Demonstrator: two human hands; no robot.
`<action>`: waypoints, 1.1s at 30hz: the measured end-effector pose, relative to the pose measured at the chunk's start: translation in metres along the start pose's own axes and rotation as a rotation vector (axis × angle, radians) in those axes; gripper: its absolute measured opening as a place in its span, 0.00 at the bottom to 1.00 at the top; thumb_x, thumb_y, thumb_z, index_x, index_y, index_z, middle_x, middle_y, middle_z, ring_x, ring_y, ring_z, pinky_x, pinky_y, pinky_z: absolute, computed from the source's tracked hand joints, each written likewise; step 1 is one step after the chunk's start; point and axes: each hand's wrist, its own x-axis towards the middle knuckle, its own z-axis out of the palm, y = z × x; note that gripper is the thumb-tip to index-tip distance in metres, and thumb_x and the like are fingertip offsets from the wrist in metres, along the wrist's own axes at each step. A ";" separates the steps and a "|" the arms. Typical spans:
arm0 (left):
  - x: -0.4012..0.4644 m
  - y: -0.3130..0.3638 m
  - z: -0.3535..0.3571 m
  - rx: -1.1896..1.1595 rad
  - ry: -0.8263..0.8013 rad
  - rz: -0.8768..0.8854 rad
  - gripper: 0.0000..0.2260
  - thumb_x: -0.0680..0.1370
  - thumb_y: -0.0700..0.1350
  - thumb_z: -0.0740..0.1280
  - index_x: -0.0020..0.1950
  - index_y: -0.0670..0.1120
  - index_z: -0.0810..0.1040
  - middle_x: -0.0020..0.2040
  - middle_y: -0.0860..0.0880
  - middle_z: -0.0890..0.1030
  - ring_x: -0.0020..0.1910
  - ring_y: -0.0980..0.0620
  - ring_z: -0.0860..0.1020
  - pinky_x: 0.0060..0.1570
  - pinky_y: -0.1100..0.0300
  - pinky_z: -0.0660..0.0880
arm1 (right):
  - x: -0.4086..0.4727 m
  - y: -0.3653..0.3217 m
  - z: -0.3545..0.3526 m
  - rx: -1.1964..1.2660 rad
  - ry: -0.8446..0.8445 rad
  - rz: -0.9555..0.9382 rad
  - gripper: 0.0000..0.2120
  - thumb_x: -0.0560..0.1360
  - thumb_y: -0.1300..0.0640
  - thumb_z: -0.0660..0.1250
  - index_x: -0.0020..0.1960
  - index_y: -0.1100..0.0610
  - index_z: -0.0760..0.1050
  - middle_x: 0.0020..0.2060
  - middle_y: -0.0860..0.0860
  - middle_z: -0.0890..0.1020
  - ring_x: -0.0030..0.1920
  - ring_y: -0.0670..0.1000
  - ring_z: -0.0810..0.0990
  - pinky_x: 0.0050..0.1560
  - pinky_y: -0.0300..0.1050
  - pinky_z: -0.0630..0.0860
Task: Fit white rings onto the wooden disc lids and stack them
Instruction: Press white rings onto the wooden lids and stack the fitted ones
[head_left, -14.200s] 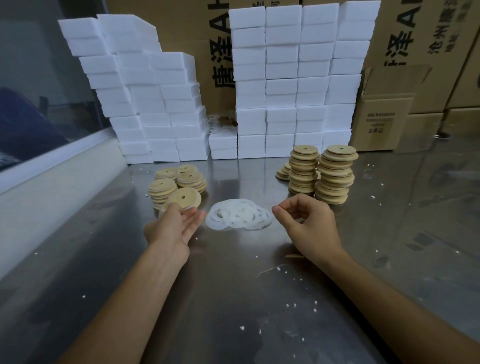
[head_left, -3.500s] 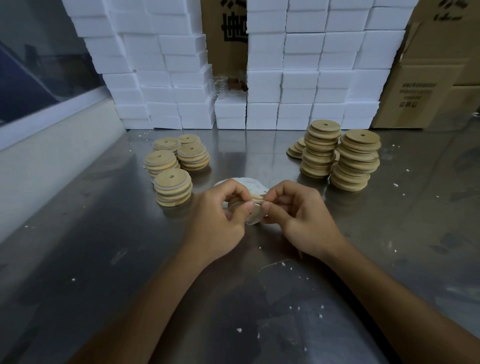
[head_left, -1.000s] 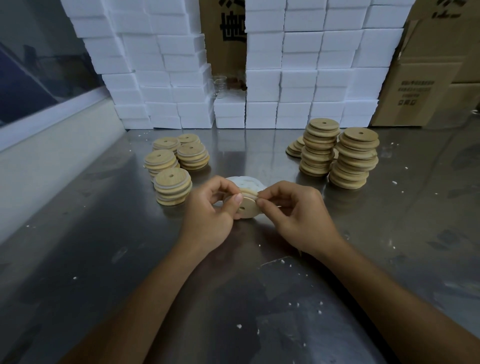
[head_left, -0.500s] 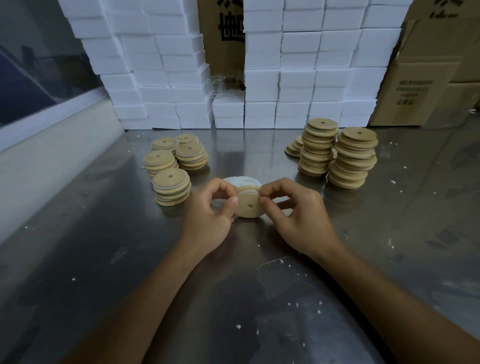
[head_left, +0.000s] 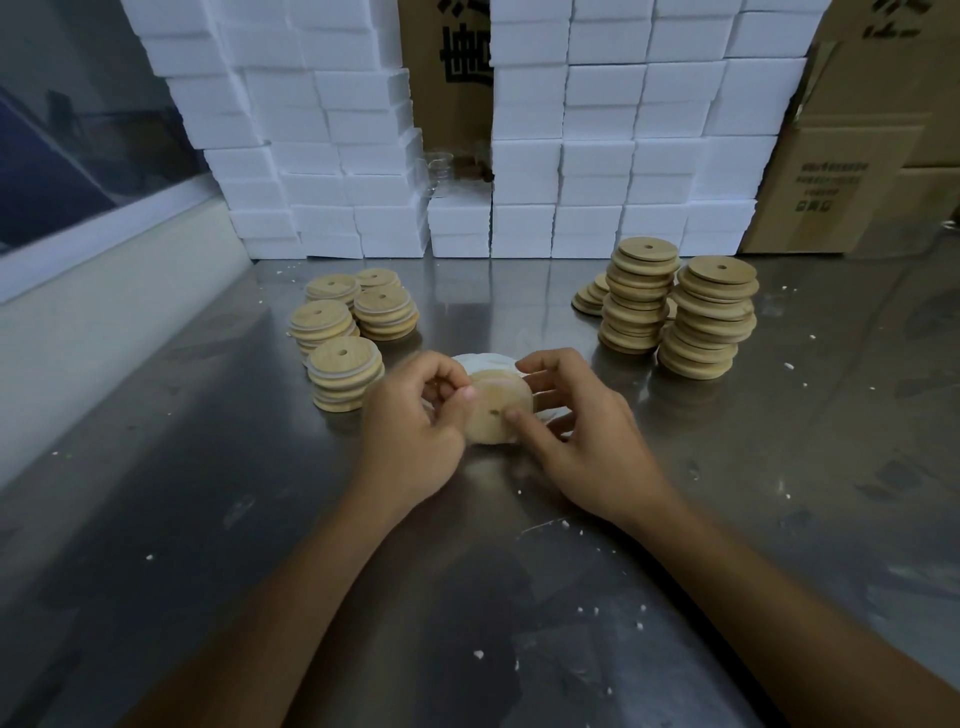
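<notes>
Wooden disc lid (head_left: 496, 410) tilted toward camera (hole visible), both hands' fingers (head_left: 524, 422) pinching it

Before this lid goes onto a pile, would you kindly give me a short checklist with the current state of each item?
1. Round wooden disc lid in a two-handed grip, left hand and right hand: ok.
2. White ring seated all round the lid: cannot tell, fingers cover the rim.
3. Nearest short pile of ringed wooden lids level on top: ok.
4. Heap of loose white rings within reach: ok.
5. Tall pile of bare wooden lids straight: not ok, layers offset.
</notes>
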 end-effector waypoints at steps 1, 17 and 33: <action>0.002 0.000 -0.001 -0.070 0.033 -0.082 0.06 0.75 0.33 0.70 0.42 0.43 0.78 0.35 0.48 0.79 0.35 0.51 0.78 0.36 0.57 0.77 | 0.000 0.001 0.000 0.022 0.024 0.020 0.14 0.76 0.58 0.71 0.59 0.52 0.73 0.47 0.43 0.82 0.47 0.43 0.81 0.42 0.37 0.79; 0.035 -0.026 -0.052 -0.759 0.576 -0.917 0.06 0.79 0.40 0.67 0.42 0.41 0.74 0.35 0.48 0.75 0.28 0.58 0.76 0.29 0.66 0.77 | 0.002 0.003 -0.002 0.065 0.135 0.144 0.03 0.77 0.59 0.70 0.47 0.51 0.79 0.43 0.44 0.84 0.40 0.49 0.83 0.43 0.53 0.81; 0.028 -0.042 -0.056 0.168 0.301 -0.860 0.07 0.72 0.46 0.66 0.40 0.42 0.75 0.29 0.43 0.76 0.24 0.48 0.73 0.25 0.60 0.68 | 0.002 0.002 -0.002 0.065 0.139 0.165 0.04 0.76 0.60 0.70 0.45 0.51 0.79 0.41 0.44 0.84 0.37 0.50 0.83 0.38 0.47 0.80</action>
